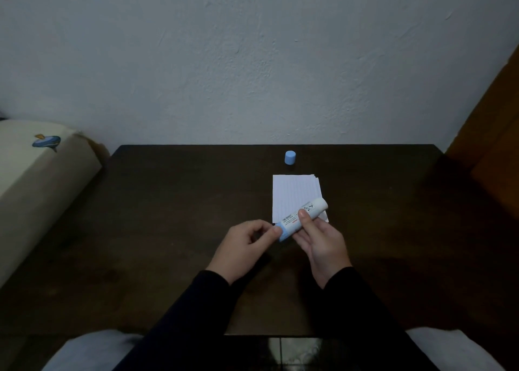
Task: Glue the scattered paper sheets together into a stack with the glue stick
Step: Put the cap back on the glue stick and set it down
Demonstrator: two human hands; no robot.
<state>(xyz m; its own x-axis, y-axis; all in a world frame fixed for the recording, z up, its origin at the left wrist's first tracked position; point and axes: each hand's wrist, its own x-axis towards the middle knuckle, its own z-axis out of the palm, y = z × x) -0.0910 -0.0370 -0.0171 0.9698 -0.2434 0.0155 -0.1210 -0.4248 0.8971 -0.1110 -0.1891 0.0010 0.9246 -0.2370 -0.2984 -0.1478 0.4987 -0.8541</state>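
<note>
- A dark wooden table fills the middle of the head view, its far edge against a pale plaster wall and its near edge just above the person's lap.
- Both hands meet over the table's centre, holding one glue stick between them; broad bare tabletop lies to the left and to the right of that grip, and a narrower strip lies beyond it toward the wall.
- The right hand lies palm up with fingers curled under the white barrel and the thumb pressed on top, gripping it firmly.
- The left hand pinches the blue base end of the stick between thumb and fingertips, the other fingers curled in.
- The stick lies tilted, its uncapped white end pointing away and to the right of the grip, over the near right corner of the paper.
- One stack of lined white paper sheets lies flat just beyond the grip; slightly offset edges show at its far right corner, but the number of sheets cannot be told.
- One blue cap stands upright beyond the paper, near the far table edge, apart from the sheets.
- Two dark sleeves reach in from the near edge.
- One cream cushion sits well left of the grip; a brown wooden panel stands far right.
</note>
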